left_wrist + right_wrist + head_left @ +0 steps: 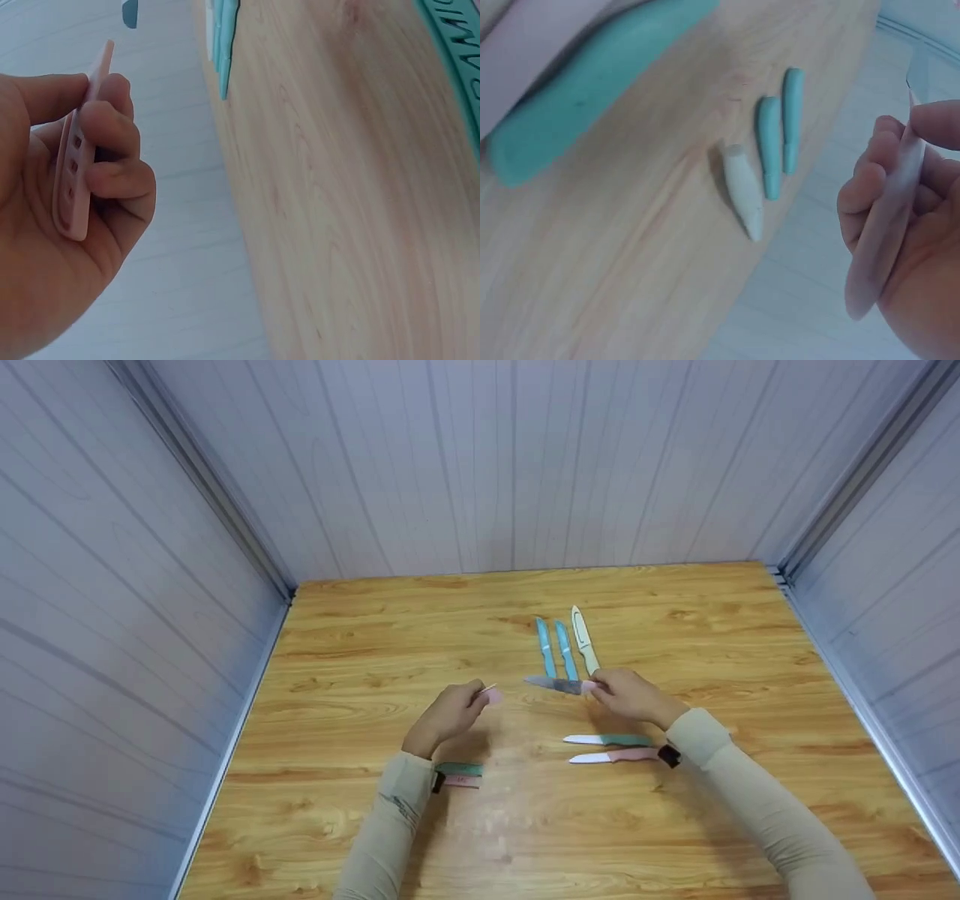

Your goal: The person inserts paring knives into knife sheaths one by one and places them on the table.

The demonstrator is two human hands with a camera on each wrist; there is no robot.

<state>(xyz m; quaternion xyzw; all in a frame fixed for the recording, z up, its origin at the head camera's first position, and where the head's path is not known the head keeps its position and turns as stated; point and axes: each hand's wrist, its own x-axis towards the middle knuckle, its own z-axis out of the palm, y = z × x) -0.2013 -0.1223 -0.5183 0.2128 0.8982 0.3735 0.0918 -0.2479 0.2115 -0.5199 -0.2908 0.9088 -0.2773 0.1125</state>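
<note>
- Pink plastic forms the slotted sheath (79,180) in the left hand (448,711); the fingers curl round it and the thumb presses on its side, pinching it above the table (360,660).
- The right hand (630,695) grips the handle of a pink-handled knife (562,685), fingers wrapped round and thumb pressed on it; the grey blade is bare and points towards the left hand, apart from the slotted sheath.
- Beyond that blade, two blue knives (567,652) lie side by side on the wood-grain surface, each with a pale band around its middle.
- Just to their right lies a cream knife (582,634), its tip pointing towards the back wall (480,465).
- Nearer the person, below the right hand, a green-handled knife (611,740) and a second pink-handled knife (611,755) lie nearly parallel, their white blades pointing left.
- Beside the left forearm, a green sheath (460,769) with lettering and another pink sheath (461,781) rest next to each other.
- Light beige sleeves (750,787) cover both forearms.
</note>
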